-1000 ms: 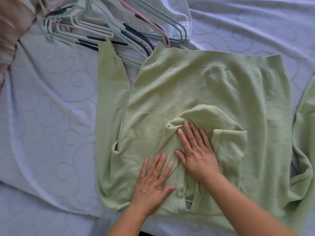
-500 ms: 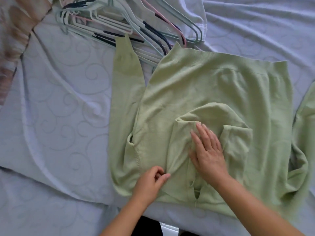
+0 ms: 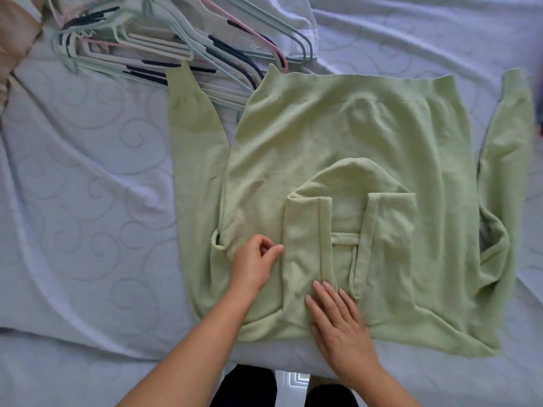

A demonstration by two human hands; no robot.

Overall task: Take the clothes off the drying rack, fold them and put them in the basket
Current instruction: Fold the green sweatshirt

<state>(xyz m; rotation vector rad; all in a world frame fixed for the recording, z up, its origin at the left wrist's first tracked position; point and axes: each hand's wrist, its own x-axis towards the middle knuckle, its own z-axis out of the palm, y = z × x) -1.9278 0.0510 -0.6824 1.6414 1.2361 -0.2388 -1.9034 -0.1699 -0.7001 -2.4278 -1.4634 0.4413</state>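
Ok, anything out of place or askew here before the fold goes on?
Two things. One sleeve cuff of the green hoodie lies over the hangers, so it could snag. The opposite sleeve is bunched near the shoulder, not laid straight.

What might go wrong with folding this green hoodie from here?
Three likely risks:
1. The sleeve cuff lies on the pile of hangers, so it may snag on one when folded in.
2. The folded hood is pressed flat by the right hand; lifting that hand may let the folds open.
3. The far sleeve is bunched and could crease.
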